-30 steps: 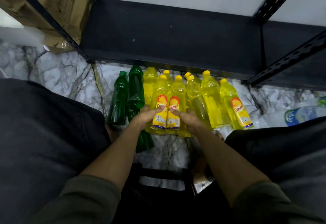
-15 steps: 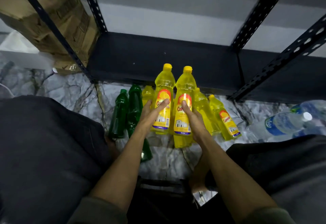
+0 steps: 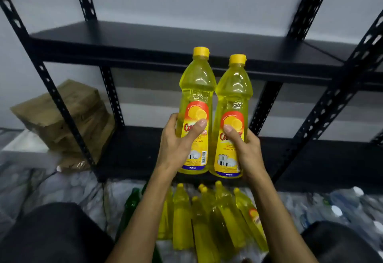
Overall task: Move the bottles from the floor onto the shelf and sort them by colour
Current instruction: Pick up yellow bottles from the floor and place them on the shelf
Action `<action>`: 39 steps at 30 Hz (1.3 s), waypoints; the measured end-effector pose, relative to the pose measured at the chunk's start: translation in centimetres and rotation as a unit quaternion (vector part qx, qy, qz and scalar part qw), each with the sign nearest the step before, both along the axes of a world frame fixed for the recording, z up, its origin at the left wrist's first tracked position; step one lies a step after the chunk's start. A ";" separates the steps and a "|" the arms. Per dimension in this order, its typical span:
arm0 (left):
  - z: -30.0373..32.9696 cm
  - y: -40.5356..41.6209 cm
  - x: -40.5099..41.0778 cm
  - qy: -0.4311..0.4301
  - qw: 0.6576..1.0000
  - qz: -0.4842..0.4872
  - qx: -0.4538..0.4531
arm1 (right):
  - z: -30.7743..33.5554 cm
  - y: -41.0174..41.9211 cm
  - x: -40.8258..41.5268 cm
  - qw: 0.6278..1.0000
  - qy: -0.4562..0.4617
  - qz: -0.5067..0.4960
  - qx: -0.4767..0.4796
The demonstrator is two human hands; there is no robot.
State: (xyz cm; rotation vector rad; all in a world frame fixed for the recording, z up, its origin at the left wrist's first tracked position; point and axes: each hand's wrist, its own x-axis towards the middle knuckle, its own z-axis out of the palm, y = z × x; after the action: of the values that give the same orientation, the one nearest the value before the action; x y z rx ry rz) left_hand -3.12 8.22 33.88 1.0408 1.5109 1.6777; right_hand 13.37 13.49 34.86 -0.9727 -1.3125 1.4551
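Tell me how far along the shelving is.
Done: nothing; both visible shelf boards are bare. In hand: left hand and right hand each grip an upright yellow dishwashing liquid bottle. Left: yellow bottles, green bottles, clear bottles on the floor.

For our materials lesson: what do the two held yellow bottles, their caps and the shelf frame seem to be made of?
Held yellow bottles: likely clear glossy plastic, see-through with bright highlights.
Caps: opaque yellow, probably plastic.
Shelf frame: black, matte, probably painted metal, given its punched slots.
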 end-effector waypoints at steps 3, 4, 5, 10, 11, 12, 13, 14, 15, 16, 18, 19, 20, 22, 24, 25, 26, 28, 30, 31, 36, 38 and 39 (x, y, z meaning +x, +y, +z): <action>6.3 2.0 -0.2 0.031 0.998 -0.003 0.062 | 6.0 1.9 -0.3 0.997 0.025 0.006 0.073; 8.2 2.8 -0.4 0.046 0.996 -0.001 0.082 | 7.8 2.7 -0.5 0.995 0.032 0.003 0.098; 10.1 3.6 -0.4 0.060 0.993 0.004 0.104 | 9.5 3.5 -0.6 0.992 0.039 -0.003 0.121; 16.6 8.8 -0.3 0.116 0.969 0.074 0.206 | 15.3 7.4 -1.7 0.967 0.053 -0.073 0.238; 17.3 10.0 -0.2 0.129 0.963 0.089 0.217 | 16.0 8.3 -2.0 0.960 0.058 -0.091 0.259; 17.8 11.3 -0.1 0.142 0.959 0.100 0.222 | 16.5 9.1 -2.2 0.953 0.058 -0.107 0.277; 18.3 12.4 0.0 0.148 0.958 0.107 0.221 | 16.8 9.9 -2.3 0.947 0.053 -0.122 0.292; 18.5 13.6 0.2 0.151 0.959 0.110 0.215 | 17.0 10.7 -2.3 0.942 0.043 -0.136 0.303; 18.6 14.6 0.5 0.149 0.961 0.110 0.208 | 17.1 11.6 -2.2 0.939 0.030 -0.147 0.310; 18.5 15.6 0.8 0.147 0.963 0.107 0.198 | 17.1 12.4 -2.0 0.936 0.016 -0.155 0.314; 18.1 17.4 1.2 0.148 0.967 0.098 0.181 | 17.0 14.0 -1.5 0.934 -0.006 -0.162 0.317; 17.8 18.3 1.4 0.153 0.968 0.094 0.176 | 16.9 14.9 -1.3 0.935 -0.009 -0.159 0.317; 17.6 19.2 1.3 0.162 0.968 0.091 0.171 | 16.8 15.9 -1.0 0.936 -0.008 -0.151 0.317; 17.5 21.1 1.1 0.180 0.967 0.075 0.165 | 16.8 18.2 -0.4 0.943 -0.002 -0.136 0.305; 17.6 23.2 0.8 0.199 0.968 0.045 0.147 | 17.1 20.7 0.3 0.947 -0.020 -0.131 0.292; 17.8 24.3 0.7 0.208 0.968 0.027 0.136 | 17.3 22.0 0.7 0.946 -0.043 -0.133 0.291; 17.9 25.6 0.5 0.218 0.968 0.014 0.124 | 17.6 23.2 1.1 0.945 -0.061 -0.132 0.292; 18.5 28.3 0.3 0.233 0.967 -0.002 0.101 | 18.0 25.7 1.9 0.945 -0.079 -0.124 0.291; 19.3 30.8 0.3 0.242 0.967 -0.029 0.079 | 18.2 28.3 2.7 0.947 -0.091 -0.115 0.286; 19.7 32.0 0.5 0.245 0.966 -0.040 0.071 | 18.3 29.6 3.1 0.946 -0.101 -0.111 0.287; 20.2 38.2 2.0 0.244 0.967 -0.041 0.065 | 18.9 36.5 4.2 0.943 -0.122 -0.118 0.286; 20.3 40.2 2.2 0.240 0.968 -0.042 0.056 | 18.9 38.7 4.1 0.938 -0.137 -0.135 0.290; 20.4 41.3 2.4 0.243 0.968 -0.045 0.054 | 19.0 40.2 4.2 0.933 -0.149 -0.147 0.292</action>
State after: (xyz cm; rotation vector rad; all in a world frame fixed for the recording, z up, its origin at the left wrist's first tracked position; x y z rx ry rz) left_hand -0.75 49.57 54.29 1.6444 1.6476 1.5223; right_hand 17.57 53.71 53.81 -0.9487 -1.6095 0.6393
